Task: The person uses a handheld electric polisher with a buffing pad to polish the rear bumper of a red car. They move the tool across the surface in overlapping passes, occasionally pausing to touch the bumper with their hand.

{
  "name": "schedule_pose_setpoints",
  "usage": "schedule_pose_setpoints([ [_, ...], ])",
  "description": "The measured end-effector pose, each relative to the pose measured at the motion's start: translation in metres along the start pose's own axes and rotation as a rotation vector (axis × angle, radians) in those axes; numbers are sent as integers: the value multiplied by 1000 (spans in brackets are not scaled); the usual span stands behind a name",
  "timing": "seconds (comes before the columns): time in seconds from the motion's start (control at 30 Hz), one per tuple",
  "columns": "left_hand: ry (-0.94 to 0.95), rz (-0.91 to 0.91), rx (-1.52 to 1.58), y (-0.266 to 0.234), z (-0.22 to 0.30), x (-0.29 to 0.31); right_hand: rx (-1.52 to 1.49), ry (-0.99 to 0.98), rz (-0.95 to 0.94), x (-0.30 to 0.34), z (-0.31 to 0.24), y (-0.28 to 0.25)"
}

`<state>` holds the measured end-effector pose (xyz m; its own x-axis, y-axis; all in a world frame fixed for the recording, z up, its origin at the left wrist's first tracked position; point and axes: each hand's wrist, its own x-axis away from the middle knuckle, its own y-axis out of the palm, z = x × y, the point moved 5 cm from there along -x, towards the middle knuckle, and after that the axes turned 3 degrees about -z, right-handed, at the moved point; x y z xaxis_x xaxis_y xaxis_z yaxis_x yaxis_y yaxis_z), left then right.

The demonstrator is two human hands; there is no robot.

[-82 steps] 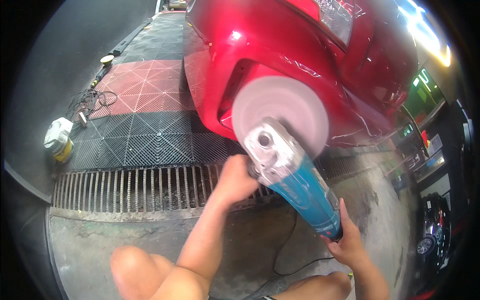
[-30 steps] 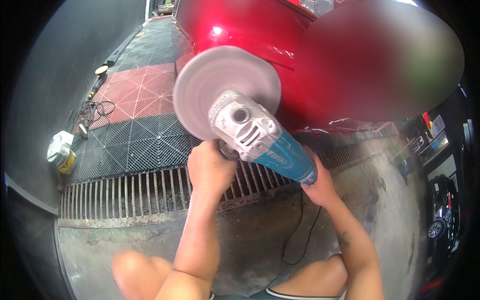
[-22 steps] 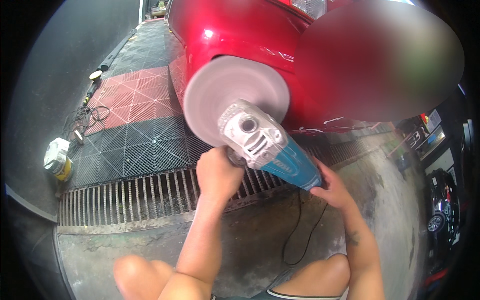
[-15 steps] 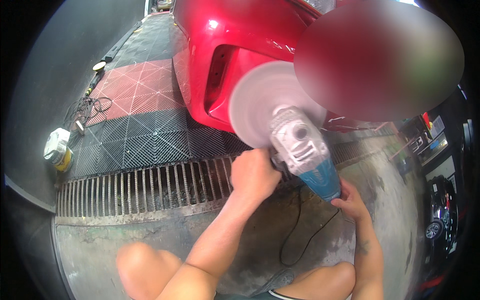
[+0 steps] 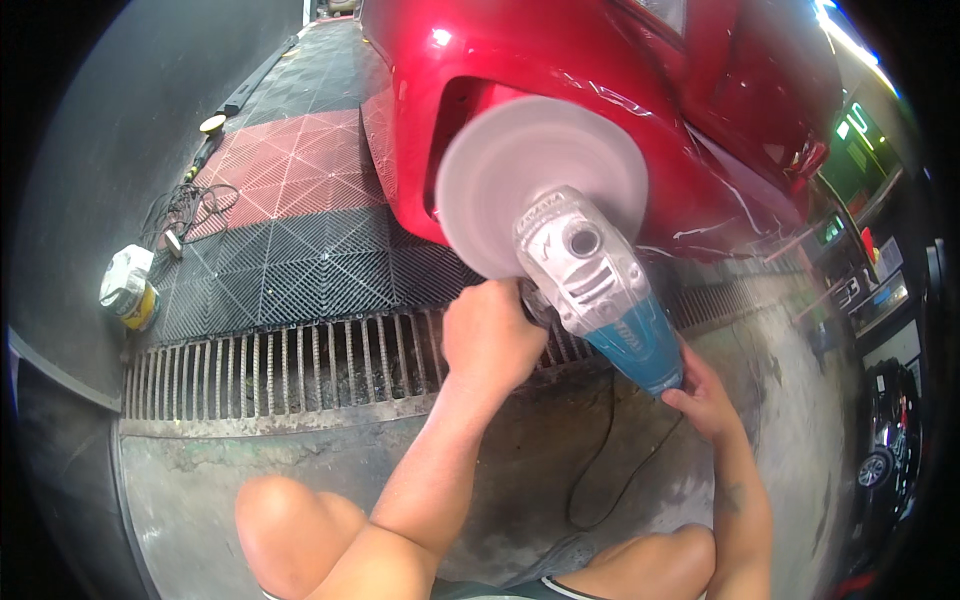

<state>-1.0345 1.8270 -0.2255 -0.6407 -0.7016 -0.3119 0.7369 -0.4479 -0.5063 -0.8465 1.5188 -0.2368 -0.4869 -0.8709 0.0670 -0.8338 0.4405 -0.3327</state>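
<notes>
A blue and silver rotary polisher (image 5: 630, 345) is held between my hands, its round pale pad (image 5: 480, 170) blurred as if spinning. The pad is over the lower corner of a glossy red car bumper (image 5: 412, 55), in front of a dark-edged recess (image 5: 448, 120) that it partly hides. Whether the pad touches the paint I cannot tell. My left hand (image 5: 490, 335) is closed round the side handle by the silver head, the handle mostly hidden. At the blue rear end of the body, my right hand (image 5: 703, 393) grips with the thumb showing and the fingers largely hidden behind.
A metal drain grate (image 5: 290, 370) crosses the floor before my knees. Beyond it lie black and red floor tiles (image 5: 285, 165). By the left wall are a tub (image 5: 130, 290) and a corded tool with a yellow disc (image 5: 212, 125). A cord (image 5: 590, 485) loops below the polisher.
The polisher has moved left along the bumper with both hands still on it, and its pad covers more of the recess. The view has shifted slightly.
</notes>
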Motion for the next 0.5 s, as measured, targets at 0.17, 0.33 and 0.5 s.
schedule_pose_setpoints([
  [0.17, -9, 40, 17, -19, -9, -10, 4, -56, -34, -25, -14, 6],
  [0.33, -68, 127, 95, -45, -28, -15, 150, -144, -40, -49, -37, 14],
  [0.5, -102, 112, 111, -49, -29, -8, 173, -116, -29, -42, -57, 18],
])
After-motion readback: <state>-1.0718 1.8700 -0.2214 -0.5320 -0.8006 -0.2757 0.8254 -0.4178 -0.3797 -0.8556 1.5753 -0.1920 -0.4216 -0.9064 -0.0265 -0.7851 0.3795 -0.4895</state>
